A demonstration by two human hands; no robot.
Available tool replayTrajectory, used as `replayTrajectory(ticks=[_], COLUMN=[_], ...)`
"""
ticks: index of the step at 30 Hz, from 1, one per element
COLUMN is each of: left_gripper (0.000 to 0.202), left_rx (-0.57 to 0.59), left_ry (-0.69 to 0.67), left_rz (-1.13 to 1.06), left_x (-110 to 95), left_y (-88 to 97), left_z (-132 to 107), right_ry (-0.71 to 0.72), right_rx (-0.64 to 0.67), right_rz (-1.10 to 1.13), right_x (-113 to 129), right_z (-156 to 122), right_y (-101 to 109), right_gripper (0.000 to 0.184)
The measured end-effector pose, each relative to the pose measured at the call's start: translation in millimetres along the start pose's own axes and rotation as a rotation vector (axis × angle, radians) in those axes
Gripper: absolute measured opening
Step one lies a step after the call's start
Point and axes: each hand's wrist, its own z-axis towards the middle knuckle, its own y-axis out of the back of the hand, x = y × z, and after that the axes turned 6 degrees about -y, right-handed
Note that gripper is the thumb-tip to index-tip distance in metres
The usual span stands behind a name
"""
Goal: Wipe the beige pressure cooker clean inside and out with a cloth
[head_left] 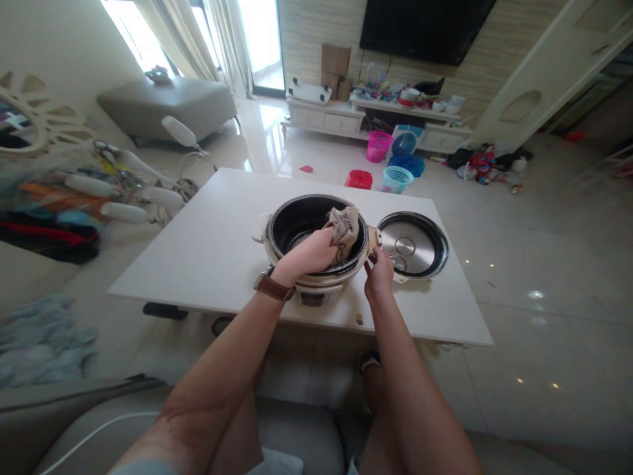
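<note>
A white rice cooker [277,254] with a black inner pot stands on the low white table [212,244], its hinged lid [414,245] lying open to the right. My left hand [309,254], with a brown watch strap on the wrist, is closed on a crumpled beige cloth [343,227] and presses it against the inside right wall of the pot. My right hand [378,274] is closed on the cooker's rim next to the hinge, with its fingers curled around the edge.
Pink, red and turquoise baskets [378,146] stand on the tiled floor beyond the table, before a white TV cabinet [326,119]. A rack of clutter [99,191] is at the left. A grey ottoman [168,105] sits by the window. My knees are below the table's near edge.
</note>
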Motion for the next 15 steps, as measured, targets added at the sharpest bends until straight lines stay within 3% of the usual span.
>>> replayTrajectory(ticks=[2,5,10,12,15], left_gripper=[0.043,0.040,0.032,0.030,0.031], left_rx=[0.112,0.227,0.353,0.374,0.306], left_ry=[-0.055,-0.029,0.086,0.163,0.297], left_rz=[0.070,0.197,0.227,0.247,0.310], left_x=[-5.0,-7.7,-3.4,-2.3,-0.5], left_y=[-7.3,-8.4,15.9,24.7,29.2], left_z=[0.6,-0.7,-7.3,-9.9,-11.6], right_ry=[0.007,0.011,0.016,0.018,0.013], right_rx=[0.003,0.012,0.014,0.012,0.005], right_rz=[0.009,0.016,-0.006,-0.007,0.007], right_x=[0.0,0.0,-0.6,-0.6,-0.2], right_z=[-0.2,-0.3,-0.2,-0.4,-1.1], right_y=[-0.7,-0.9,0.6,0.6,-0.3], right_gripper=[0.017,0.017,0.020,0.020,0.019])
